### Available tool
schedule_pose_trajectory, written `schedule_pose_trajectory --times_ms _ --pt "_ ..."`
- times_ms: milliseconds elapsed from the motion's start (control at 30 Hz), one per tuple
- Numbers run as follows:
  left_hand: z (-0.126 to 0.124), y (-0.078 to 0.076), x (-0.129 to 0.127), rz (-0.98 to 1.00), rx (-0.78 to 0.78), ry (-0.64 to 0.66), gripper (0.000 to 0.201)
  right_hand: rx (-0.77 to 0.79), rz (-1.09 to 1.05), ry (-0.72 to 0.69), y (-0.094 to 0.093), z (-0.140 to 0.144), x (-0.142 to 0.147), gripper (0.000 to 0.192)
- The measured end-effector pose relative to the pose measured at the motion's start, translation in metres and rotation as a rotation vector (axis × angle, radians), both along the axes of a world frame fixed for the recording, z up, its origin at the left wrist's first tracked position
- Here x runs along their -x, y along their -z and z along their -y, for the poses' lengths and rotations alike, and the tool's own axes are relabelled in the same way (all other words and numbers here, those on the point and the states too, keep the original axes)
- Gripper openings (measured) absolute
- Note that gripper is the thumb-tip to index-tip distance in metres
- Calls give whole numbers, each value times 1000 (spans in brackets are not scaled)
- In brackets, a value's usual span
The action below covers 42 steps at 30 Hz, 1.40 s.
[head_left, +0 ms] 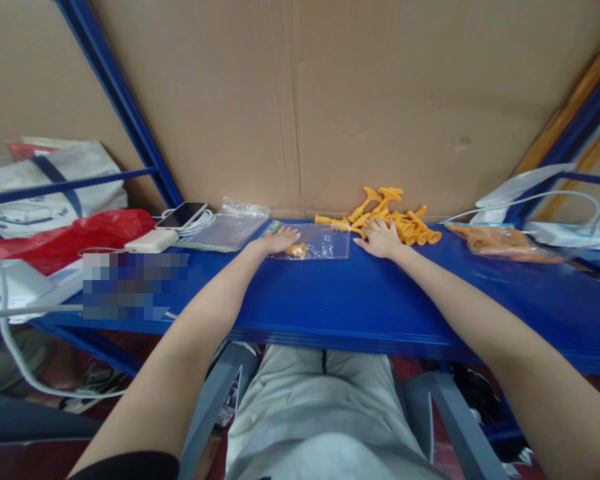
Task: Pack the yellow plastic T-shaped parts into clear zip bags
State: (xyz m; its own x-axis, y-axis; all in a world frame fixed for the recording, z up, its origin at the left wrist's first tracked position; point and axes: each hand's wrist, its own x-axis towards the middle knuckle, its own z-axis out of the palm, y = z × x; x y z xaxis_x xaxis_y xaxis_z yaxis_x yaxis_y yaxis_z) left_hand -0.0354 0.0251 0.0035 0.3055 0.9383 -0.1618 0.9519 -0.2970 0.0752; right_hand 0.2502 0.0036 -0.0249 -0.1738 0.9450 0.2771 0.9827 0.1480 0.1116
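With the left hand [279, 239] flat, fingers spread, pinning the clear bag [316, 242], the right hand [380, 239], fingers loosely open on the orange pieces [395, 220] right of that bag, should probably pinch just one.

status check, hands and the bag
Left hand flat on clear bag. Right hand at orange parts pile. Nothing between them.

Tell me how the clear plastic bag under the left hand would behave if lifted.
The clear bag looks thin and flat, so probably floppy and light. Its glossy film may slide on the smooth blue shelf. The orange piece inside would likely shift.
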Motion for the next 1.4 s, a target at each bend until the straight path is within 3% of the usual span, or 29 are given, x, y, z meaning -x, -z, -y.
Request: schedule_pose_trajectory --times_ms 367,667,900,1133,1267,1400 --pt "4 -4 2 64 28 7 64 -59 -69 -53 2 1 -1 48" --pt "-15 6 14 16 -3 33 66 -96 -76 -128 5 1 0 42" --pt "-20 8 18 41 25 35 69 -56 60 -88 -12 17 16 45" --pt "-24 10 21 81 12 46 67 64 101 -44 -27 25 15 34" --pt "-16 6 17 57 30 29 68 81 -109 -26 -30 19 8 26" --pt "-10 2 15 59 27 4 67 -46 -639 -73 -31 9 6 16"
